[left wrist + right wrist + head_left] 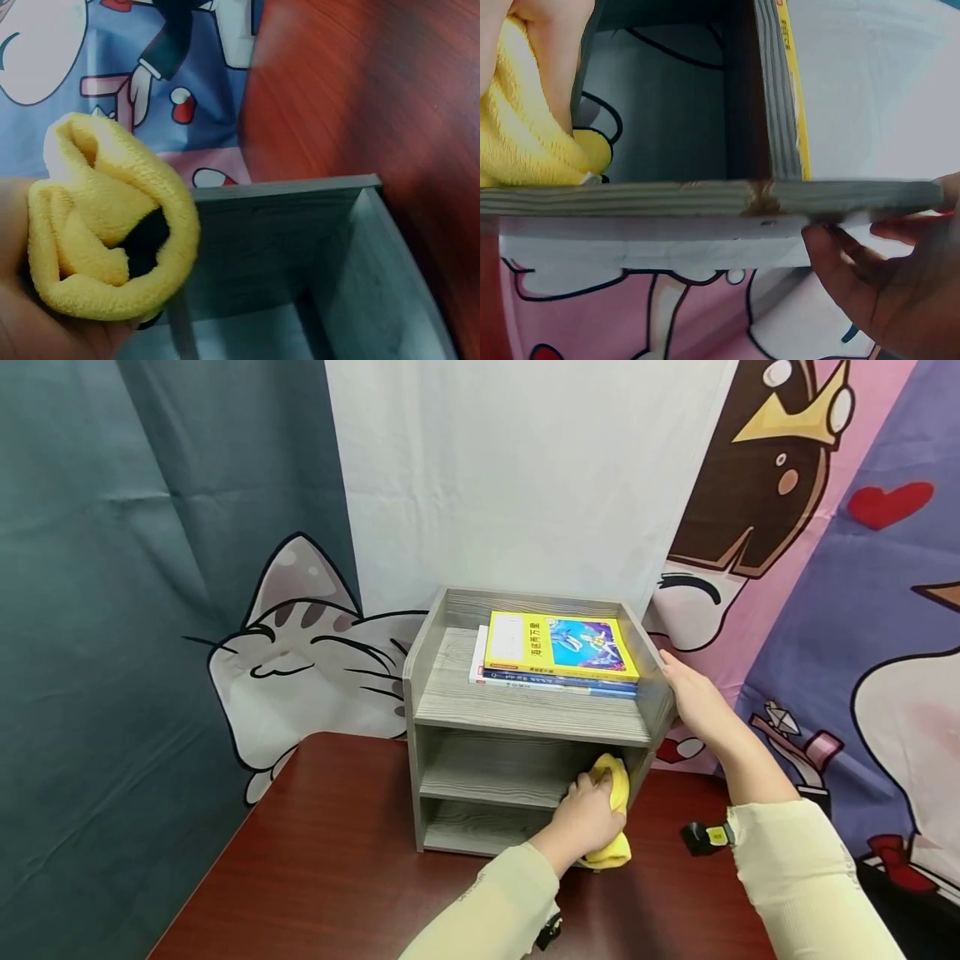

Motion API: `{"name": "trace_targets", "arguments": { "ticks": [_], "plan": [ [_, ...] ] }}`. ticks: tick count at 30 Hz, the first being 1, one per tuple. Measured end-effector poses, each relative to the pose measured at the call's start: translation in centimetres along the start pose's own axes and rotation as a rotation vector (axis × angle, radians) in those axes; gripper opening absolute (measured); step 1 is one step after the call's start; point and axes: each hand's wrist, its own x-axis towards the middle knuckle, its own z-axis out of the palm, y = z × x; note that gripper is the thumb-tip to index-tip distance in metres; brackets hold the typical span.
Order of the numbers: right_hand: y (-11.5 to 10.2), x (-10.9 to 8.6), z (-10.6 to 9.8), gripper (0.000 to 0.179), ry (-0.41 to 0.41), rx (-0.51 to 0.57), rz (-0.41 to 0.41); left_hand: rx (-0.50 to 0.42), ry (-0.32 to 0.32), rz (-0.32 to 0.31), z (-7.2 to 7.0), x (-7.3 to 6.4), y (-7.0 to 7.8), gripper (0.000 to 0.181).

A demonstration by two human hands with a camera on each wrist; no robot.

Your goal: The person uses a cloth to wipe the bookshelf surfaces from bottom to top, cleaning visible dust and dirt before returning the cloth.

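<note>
A bunched yellow cloth (pixel 617 793) is gripped in my left hand (pixel 585 818), at the right end of the middle compartment of a small grey wood-grain shelf (pixel 525 717). The left wrist view shows the cloth (pixel 112 225) rolled over on itself, with a dark patch inside its folds. Outside the shelf's right side panel (pixel 630 199), my right hand (pixel 697 702) rests against it near the top, its fingers extended in the head view. On the top shelf lie several stacked books, the uppermost a yellow book (pixel 558 647) with a blue picture.
The shelf stands on a reddish-brown table (pixel 322 860), against a white curtain (pixel 525 477). A printed cat (pixel 300 668) is on the backdrop to the left, and cartoon figures cover the cloth backdrop (pixel 817 610) on the right. Dark lines show inside the shelf compartment.
</note>
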Motion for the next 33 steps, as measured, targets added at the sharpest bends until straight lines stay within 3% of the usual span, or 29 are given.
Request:
{"name": "trace_targets", "arguments": {
  "ticks": [5,10,15,18,23,26,29,33],
  "plan": [
    [0.5,-0.3,-0.1,0.055,0.004,0.038,-0.011,0.196,-0.025,0.046,-0.9,-0.5,-0.6,0.055],
    [0.6,-0.1,0.0,0.055,-0.003,0.051,-0.01,0.408,-0.035,0.034,-1.6,-0.9,-1.0,0.051],
    [0.7,-0.2,-0.1,0.055,-0.006,0.054,0.003,0.487,-0.025,0.008,-1.9,-1.3,-2.3,0.055],
    [0.7,-0.4,-0.3,0.056,-0.001,0.055,0.005,0.486,0.012,0.003,-2.5,-1.6,-4.0,0.056],
    [0.7,-0.4,-0.3,0.055,-0.004,0.062,0.002,0.48,0.074,-0.03,-4.4,-2.5,-8.2,0.053],
    [0.7,-0.4,-0.3,0.055,-0.007,0.065,0.003,0.525,0.117,-0.058,-5.4,-3.2,-10.5,0.05],
    [0.7,-0.5,-0.3,0.055,-0.003,0.061,-0.004,0.636,0.169,-0.082,-6.0,-3.9,-12.3,0.042],
    [0.7,-0.5,-0.3,0.055,0.002,0.055,-0.016,0.894,0.175,-0.107,-6.4,-4.8,-13.8,0.027]
  ]
}}
